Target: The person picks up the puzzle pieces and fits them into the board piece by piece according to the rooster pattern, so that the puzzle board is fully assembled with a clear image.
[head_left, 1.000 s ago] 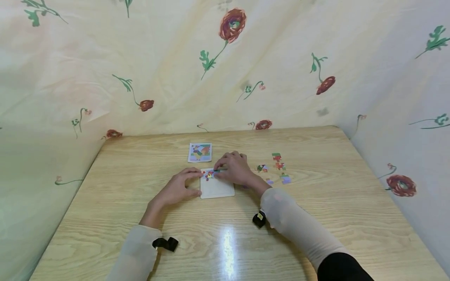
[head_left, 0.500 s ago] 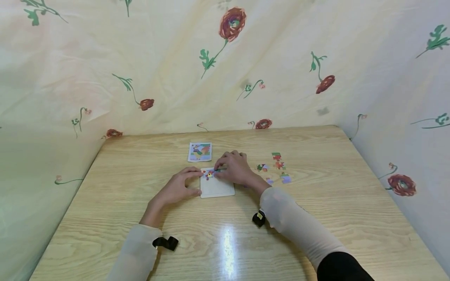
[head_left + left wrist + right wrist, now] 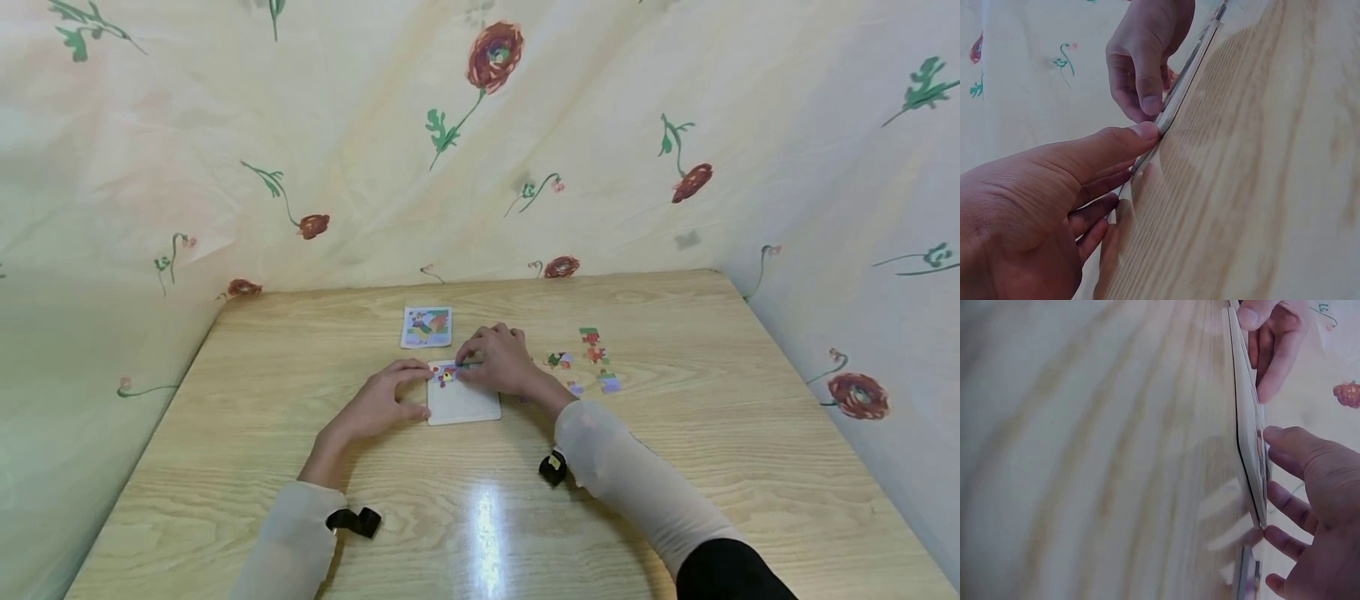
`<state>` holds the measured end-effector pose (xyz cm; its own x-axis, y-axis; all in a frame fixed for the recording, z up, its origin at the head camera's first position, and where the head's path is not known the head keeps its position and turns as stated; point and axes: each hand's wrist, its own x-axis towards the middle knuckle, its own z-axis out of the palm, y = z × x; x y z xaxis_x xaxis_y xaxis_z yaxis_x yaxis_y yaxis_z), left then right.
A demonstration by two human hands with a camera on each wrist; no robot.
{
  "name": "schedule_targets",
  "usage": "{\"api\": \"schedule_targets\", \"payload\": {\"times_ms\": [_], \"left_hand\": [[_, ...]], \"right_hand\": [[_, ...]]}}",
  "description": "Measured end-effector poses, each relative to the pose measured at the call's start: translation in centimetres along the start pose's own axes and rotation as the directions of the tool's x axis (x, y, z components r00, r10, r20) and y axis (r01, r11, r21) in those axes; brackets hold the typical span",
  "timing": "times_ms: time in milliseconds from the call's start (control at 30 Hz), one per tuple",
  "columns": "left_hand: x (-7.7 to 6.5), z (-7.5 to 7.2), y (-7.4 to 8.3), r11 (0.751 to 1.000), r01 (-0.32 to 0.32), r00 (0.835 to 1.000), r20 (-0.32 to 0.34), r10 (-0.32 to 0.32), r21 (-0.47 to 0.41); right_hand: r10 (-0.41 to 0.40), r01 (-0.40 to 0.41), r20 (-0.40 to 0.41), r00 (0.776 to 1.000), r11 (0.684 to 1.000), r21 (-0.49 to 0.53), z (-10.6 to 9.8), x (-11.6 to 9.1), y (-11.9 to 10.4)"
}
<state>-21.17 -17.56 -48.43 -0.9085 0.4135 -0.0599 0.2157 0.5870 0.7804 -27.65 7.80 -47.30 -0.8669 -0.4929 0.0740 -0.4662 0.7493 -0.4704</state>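
A white puzzle board (image 3: 465, 407) lies on the table in the head view, with joined colourful pieces (image 3: 446, 375) at its far left corner. My left hand (image 3: 380, 400) rests along the board's left side, its fairly straight fingers touching near the far corner and its thumb (image 3: 1129, 142) on the rim near the close corner. Reaching over the board's far right part, my right hand (image 3: 501, 360) pinches a small puzzle piece (image 3: 468, 364) beside the joined ones. That hand covers much of the piece. Seen edge-on in the right wrist view, the board (image 3: 1244, 406) lies under both hands.
A picture card (image 3: 426, 327) lies beyond the board. To the right are several loose pieces, among them a red and green one (image 3: 590, 337), a dark green one (image 3: 558, 360) and a purple one (image 3: 609, 382). Flowered cloth (image 3: 375, 150) hangs behind the wooden table (image 3: 675, 450).
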Motion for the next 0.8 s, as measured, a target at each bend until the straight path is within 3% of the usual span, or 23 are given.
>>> {"api": "schedule_targets", "payload": {"times_ms": [333, 567, 800], "left_hand": [[0.0, 0.1, -0.4, 1.000, -0.010, 1.000, -0.005, 0.010, 0.003], [0.0, 0.2, -0.4, 1.000, -0.008, 1.000, -0.015, 0.008, 0.005], [0.4, 0.2, -0.2, 1.000, -0.002, 1.000, -0.012, 0.002, 0.005]], "right_hand": [[-0.056, 0.056, -0.009, 0.998, 0.995, 0.079, -3.4, -0.7, 2.6], [0.015, -0.019, 0.018, 1.000, 0.961, 0.277, -6.1, -2.4, 7.0], [0.115, -0.099, -0.032, 0.993, 0.943, 0.317, -8.6, -4.5, 12.1]]}}
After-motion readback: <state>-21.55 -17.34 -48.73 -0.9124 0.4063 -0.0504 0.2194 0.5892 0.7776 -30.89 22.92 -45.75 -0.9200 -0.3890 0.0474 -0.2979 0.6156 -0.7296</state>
